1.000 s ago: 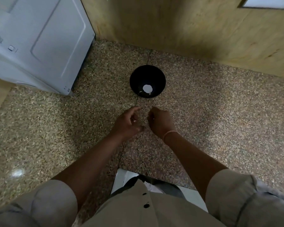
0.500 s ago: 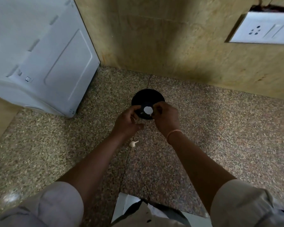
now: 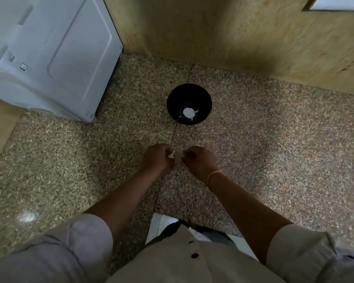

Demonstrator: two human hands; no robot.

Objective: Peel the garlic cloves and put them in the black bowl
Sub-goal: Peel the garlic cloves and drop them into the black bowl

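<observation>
Speckled granite desk (image 3: 274, 150) running under a yellowish stone-patterned wall (image 3: 223, 31), a dark seam (image 3: 173, 135) crossing it. White appliance (image 3: 55, 56) standing at far left. White panel (image 3: 339, 3) showing at the upper right edge. A light glare (image 3: 27, 216) shining at lower left.

White appliance (image 3: 49, 56), speckled counter (image 3: 274, 150)

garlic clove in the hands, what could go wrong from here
1. The garlic clove is pinched small in the left hand, with the right hand close beside it; it could slip onto the speckled countertop, where pale bits are hard to spot.
2. The black bowl sits beyond the hands, so a tossed clove may miss it.
3. Dim light makes leftover skin easy to overlook.
</observation>
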